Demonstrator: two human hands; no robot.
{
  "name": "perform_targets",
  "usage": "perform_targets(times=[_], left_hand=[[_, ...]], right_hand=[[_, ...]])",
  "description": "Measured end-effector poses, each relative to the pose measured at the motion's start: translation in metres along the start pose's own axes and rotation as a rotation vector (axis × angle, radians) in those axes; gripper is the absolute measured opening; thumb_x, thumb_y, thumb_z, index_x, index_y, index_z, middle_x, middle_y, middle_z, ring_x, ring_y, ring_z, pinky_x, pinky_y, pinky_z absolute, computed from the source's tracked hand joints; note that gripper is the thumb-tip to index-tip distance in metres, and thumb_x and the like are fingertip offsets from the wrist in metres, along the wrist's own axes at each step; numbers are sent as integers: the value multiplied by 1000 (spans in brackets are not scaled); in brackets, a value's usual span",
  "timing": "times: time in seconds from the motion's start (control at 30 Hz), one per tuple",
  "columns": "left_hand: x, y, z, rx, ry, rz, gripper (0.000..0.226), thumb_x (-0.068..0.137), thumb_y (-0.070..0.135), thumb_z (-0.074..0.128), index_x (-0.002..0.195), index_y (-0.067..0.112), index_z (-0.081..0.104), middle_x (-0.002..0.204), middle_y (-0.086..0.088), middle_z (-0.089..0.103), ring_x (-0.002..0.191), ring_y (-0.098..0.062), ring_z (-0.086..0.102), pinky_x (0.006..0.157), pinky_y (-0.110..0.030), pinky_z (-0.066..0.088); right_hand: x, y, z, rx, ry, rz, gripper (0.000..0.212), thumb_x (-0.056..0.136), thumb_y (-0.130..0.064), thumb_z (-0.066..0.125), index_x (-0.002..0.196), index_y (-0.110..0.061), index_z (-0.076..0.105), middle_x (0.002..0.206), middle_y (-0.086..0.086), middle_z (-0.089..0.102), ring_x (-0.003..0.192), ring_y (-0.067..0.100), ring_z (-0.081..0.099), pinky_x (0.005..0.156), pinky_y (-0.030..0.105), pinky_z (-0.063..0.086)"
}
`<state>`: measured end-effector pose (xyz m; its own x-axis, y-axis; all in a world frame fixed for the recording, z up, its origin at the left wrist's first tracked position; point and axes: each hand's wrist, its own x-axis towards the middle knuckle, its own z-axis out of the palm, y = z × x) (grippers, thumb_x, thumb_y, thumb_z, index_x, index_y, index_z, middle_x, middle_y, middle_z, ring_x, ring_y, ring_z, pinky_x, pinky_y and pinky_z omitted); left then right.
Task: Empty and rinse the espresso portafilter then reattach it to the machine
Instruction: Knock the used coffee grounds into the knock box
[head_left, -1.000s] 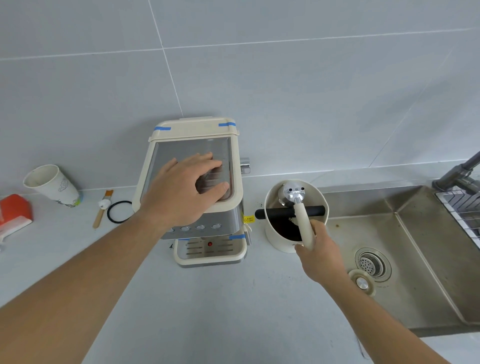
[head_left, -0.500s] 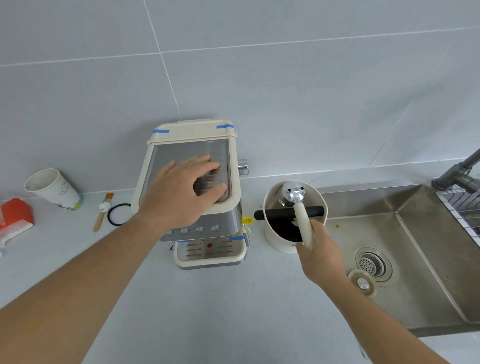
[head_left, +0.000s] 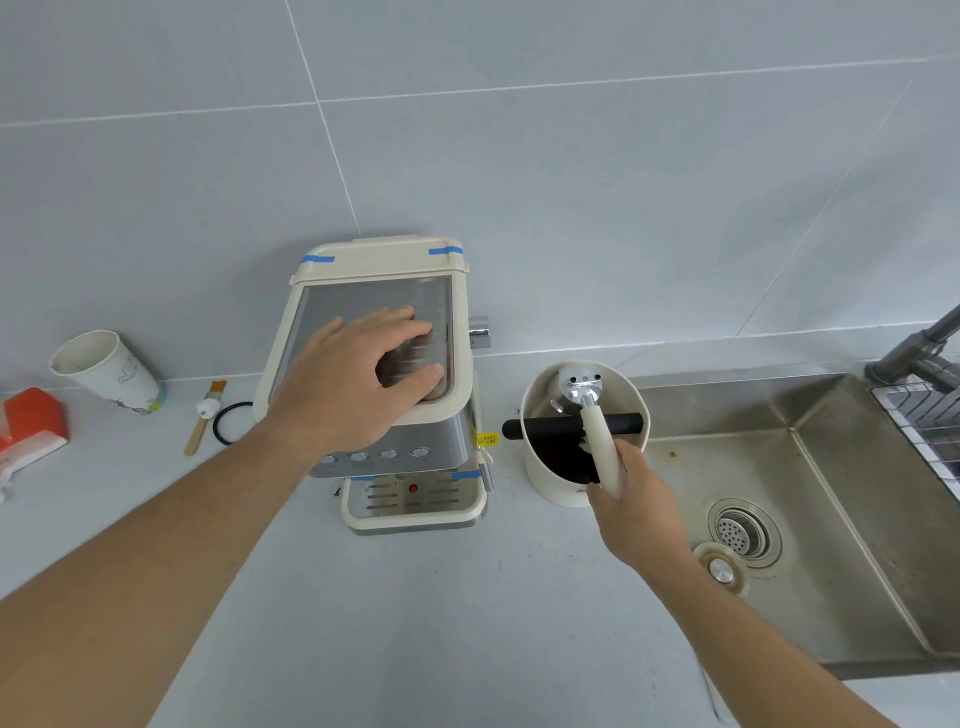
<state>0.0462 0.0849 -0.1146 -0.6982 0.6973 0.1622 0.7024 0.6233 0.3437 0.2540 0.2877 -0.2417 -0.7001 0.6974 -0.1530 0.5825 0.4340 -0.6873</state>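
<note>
1. The wall (head_left: 571, 156) of pale grey tile rises behind the machine (head_left: 384, 364), and the grey counter (head_left: 415, 623) runs under it, lightly speckled with grounds near the machine's foot.
2. Right of the machine the steel sink (head_left: 779, 467) drops in, its drain (head_left: 740, 530) open and the plug (head_left: 721, 569) lying beside it; a tap (head_left: 914, 348) leans in from the far right.
3. The left hand (head_left: 358, 379) lies flat, fingers spread, on the machine's top, gripping nothing.
4. Just right of the machine stands the knock box (head_left: 582, 431), with dark grounds inside.
5. The right hand (head_left: 639, 499) is wrapped around the handle of the portafilter (head_left: 592, 415), whose head hangs over the bar (head_left: 571, 426), basket down.
6. To do this well, I'd say strike the rim squarely on the bar, keep the head inside the box so the grounds don't scatter, then go to the sink.
7. Left of the machine sit a cup (head_left: 109, 371), a brush (head_left: 205, 415), a black ring (head_left: 231, 423) and an orange pack (head_left: 31, 426).
</note>
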Motion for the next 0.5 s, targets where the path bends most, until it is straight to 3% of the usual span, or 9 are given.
perform_targets(times=[0.13,0.33,0.5], left_hand=[[-1,1,0,-11,5,-12,53,87,58,51,136,39,50,153,15,41,141,-5,33,120,-42,16],[-2,3,-1,-5,8,-22,52,88,56,53,136,37,51,152,14,42,141,-5,33,120,-41,16],[-1,5,-1,3,-9,-27,52,88,55,53,138,38,50,153,14,41,142,-5,33,120,-41,15]], right_hand=[[-3,0,-2,43,45,-25,25,91,-16,59,102,-30,41,75,1,55,59,18,51,48,31,43],[0,4,-3,-34,-17,-13,26,91,-18,58,114,-21,47,78,1,56,63,13,52,49,28,37],[-2,-2,-10,129,-32,76,26,89,-20,60,108,-31,47,78,0,58,58,19,55,45,30,44]])
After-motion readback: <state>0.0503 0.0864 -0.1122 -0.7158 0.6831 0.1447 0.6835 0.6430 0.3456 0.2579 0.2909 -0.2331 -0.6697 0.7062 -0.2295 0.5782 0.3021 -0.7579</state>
